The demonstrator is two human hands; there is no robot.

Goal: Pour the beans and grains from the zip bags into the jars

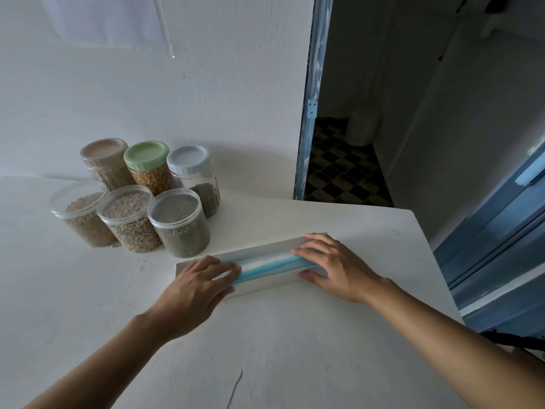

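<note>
Jars [141,199] of beans and grains clustered left on white table [295,349], all lidded. Left hand [194,290] and right hand [333,267] spread flat, pressing folded zip bags [265,265] centre-table.

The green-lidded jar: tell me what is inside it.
Through the clear wall of the green-lidded jar, yellow grains fill it nearly to the lid. Its lower part is hidden behind the clear-lidded jar in front, so the bottom cannot be seen.
</note>
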